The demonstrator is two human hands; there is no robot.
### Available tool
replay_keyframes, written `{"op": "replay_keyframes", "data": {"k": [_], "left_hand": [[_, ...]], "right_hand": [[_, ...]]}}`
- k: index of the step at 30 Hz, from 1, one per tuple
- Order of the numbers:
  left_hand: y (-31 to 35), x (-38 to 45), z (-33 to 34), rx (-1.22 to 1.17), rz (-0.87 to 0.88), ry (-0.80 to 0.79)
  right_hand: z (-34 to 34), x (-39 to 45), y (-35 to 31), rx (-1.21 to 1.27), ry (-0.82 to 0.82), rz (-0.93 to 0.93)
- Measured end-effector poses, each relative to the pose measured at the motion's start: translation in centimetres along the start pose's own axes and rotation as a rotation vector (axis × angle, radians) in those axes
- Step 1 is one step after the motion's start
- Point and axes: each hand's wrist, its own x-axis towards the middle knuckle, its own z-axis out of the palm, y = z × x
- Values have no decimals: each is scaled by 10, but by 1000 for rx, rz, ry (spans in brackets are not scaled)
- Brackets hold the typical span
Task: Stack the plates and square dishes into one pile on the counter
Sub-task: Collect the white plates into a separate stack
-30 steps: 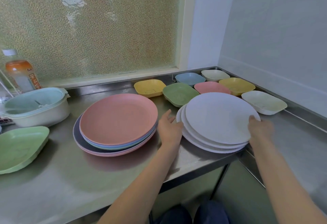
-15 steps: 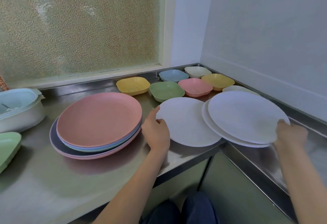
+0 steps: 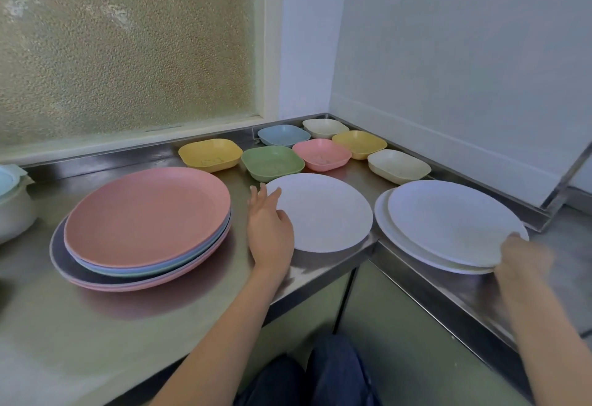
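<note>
A pile of coloured round plates, pink on top [image 3: 145,216], sits at the left of the steel counter [image 3: 80,325]. One white plate [image 3: 323,211] lies flat at the counter's corner, and my left hand [image 3: 269,229] rests on its left rim, thumb on top. My right hand [image 3: 519,255] grips the near edge of two stacked white plates [image 3: 448,223] over the right counter section. Several small square dishes stand behind: yellow [image 3: 209,154], green [image 3: 272,162], pink [image 3: 322,154], blue [image 3: 282,134], cream [image 3: 398,168].
A white pot with a pale blue lid [image 3: 12,200] stands at the far left edge. A frosted window and tiled walls close off the back and right. The counter forms an L with a raised step [image 3: 541,213] on the right.
The white stack has been split: my right hand carried two plates to the right, away from the single plate under my left hand. The view shifted right.
</note>
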Motion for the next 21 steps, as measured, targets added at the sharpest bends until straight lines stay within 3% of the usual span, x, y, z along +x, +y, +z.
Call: {"op": "replay_keyframes", "data": {"k": [10,18,21], "left_hand": [[-4,-1,1,-24,55,-19],[0,-2,2,79,166,-67],[3,-4,2,154,243,-90]], "right_hand": [[3,12,5,25,118,9],[-32,28,7,258,370,-59],[-49,33,8,341,401,9]]}}
